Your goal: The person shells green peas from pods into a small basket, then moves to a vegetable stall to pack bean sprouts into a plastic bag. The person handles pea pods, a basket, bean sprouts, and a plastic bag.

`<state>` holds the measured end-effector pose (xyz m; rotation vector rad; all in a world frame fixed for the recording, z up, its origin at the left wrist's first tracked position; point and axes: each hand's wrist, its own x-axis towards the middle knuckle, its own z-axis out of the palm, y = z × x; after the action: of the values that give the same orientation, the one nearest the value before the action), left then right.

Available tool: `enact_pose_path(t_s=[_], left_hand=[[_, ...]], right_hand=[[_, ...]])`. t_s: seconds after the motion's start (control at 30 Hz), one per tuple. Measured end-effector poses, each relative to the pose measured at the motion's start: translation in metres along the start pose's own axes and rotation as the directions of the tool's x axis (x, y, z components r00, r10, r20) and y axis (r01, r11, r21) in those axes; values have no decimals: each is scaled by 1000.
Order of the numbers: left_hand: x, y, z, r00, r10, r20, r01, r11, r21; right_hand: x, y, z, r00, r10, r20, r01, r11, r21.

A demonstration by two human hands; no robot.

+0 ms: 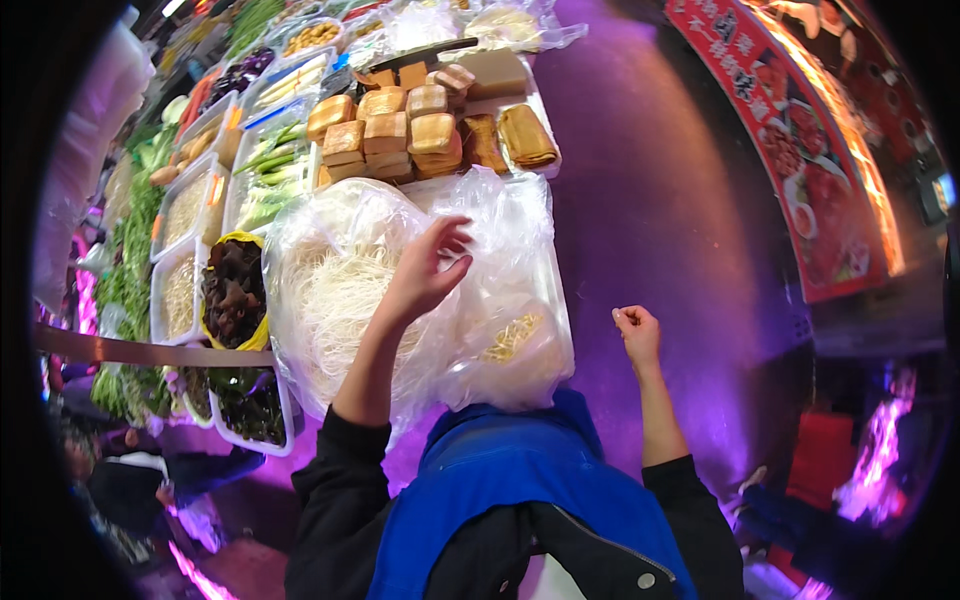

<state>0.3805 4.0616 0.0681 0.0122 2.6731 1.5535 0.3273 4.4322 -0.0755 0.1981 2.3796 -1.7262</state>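
My left hand [435, 266] is above a clear plastic bag, palm turned to the right, fingers apart and slightly curled, with nothing seen in it. Under and beside its forearm lies a heap of thin white shreds, perhaps noodles [341, 289], in a large clear bag. A smaller bag of bean sprouts [517, 336] lies near the front edge of the white tray. My right hand [637, 330] hangs over the floor to the tray's right, its fingers bent and thumb against the index finger; whether something small is pinched there cannot be told.
Stacked blocks of browned tofu [386, 131] and folded sheets [527, 135] stand beyond the bags, with a long dark knife [424, 52] behind. Left are tubs of green vegetables [274, 169] and black fungus [234, 289]. A red banner [810, 157] bearing writing stands right. People are at the edges.
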Motion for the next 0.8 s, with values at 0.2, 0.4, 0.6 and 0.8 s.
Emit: enact_pose_path(t_s=[0.2,0.4,0.6,0.8], left_hand=[[102,-42,-2,914,-237,-329,396,700,595],[71,0,-89,442,-127,-888,188,981,-47],[74,31,-66,423,97,-901,374,887,271],[24,15,0,689,-182,-701,582,715,387]], right_hand=[[56,-14,-4,972,-157,174,170,984,-58],[98,-28,-8,925,-186,333,229,969,-96],[107,-49,23,850,-234,473,307,948,-84],[100,-61,34,721,-378,581,423,904,63]])
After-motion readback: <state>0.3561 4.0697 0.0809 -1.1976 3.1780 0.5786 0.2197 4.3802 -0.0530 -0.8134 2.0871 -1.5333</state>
